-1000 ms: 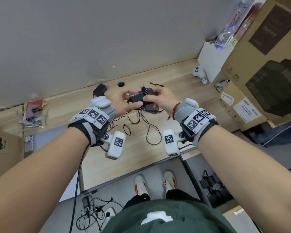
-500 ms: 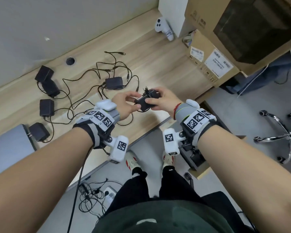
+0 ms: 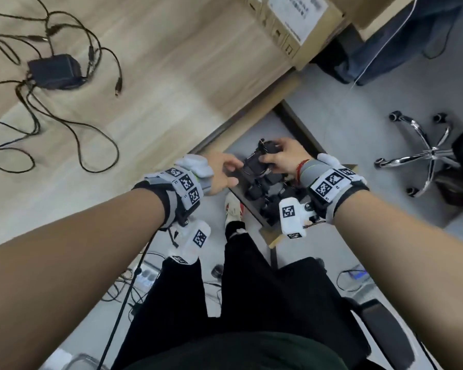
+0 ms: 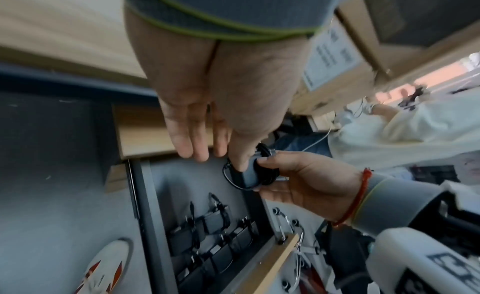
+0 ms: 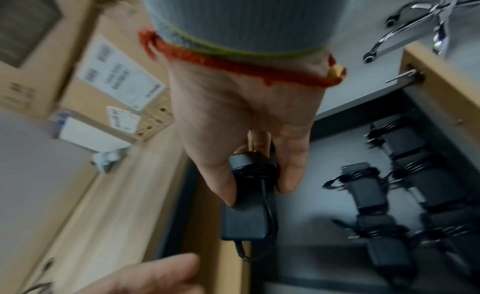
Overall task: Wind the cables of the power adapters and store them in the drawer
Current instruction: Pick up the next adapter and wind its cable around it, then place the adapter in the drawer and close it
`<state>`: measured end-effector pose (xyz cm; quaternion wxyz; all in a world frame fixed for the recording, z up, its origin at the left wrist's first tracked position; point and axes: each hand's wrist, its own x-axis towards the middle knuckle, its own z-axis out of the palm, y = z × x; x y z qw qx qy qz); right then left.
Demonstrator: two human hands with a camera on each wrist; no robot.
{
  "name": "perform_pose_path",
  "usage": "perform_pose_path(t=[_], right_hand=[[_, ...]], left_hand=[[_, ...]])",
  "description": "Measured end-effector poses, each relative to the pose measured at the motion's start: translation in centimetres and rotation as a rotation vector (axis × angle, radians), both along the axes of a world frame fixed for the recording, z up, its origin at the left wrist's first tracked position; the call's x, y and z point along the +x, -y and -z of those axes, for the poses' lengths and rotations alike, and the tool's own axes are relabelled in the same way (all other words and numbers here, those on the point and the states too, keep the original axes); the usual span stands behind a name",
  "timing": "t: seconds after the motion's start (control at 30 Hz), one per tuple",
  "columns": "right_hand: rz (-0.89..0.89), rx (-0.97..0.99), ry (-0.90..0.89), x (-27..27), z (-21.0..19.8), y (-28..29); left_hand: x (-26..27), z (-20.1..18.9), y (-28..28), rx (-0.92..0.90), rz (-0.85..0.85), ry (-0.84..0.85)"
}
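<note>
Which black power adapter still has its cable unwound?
The black power adapter on the wooden desk, its cable sprawled loose. The one in the right hand and those in the drawer are wound.

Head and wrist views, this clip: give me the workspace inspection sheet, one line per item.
Surface: wooden desk, drawer open below its front edge.
Job's things: wound adapter held over the drawer; stored adapters lie inside in rows, cables wrapped; one unwound adapter on the desk.
Clutter: cardboard boxes at the desk's far end.
Grippers: right hand grips the wound adapter between thumb and fingers; left hand open beside it, thumb against the adapter.
Cables: loose cable sprawled over the desk; more cabling on the floor.
Surroundings: office chair base, grey floor, the person's shoe.
</note>
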<state>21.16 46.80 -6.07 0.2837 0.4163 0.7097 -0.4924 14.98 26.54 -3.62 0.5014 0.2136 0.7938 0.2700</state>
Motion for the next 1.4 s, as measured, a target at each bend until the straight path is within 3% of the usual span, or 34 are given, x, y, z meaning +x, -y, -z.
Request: perform_pose_path(t=[0.13, 0.37, 0.63, 1.07, 1.23, 1.4], right_hand=[[0.007, 0.124, 0.08, 2.7, 6.1, -4.4], [-0.107, 0.343, 0.123, 5.0, 12.8, -9.3], [-0.105, 0.56, 0.015, 5.5, 17.8, -11.2], [-0.388, 0.551, 0.235, 5.5, 21.0, -12.0], [-0.351, 0.56, 0.274, 5.3, 20.5, -11.8], [-0.257, 0.546, 0.173, 5.2, 17.8, -10.8]], left_hand=[[2.7, 5.1, -2.5, -0.097, 0.1, 0.038], [6.1, 12.6, -4.5, -0.184, 0.092, 0.087], [7.9, 17.0, -5.5, -0.259, 0.07, 0.066], [8.5, 18.6, -6.7, -0.304, 0.079, 0.083], [8.5, 18.1, -6.8, -0.3, 0.048, 0.095], [7.8, 15.7, -7.0, -0.278, 0.024, 0.059]])
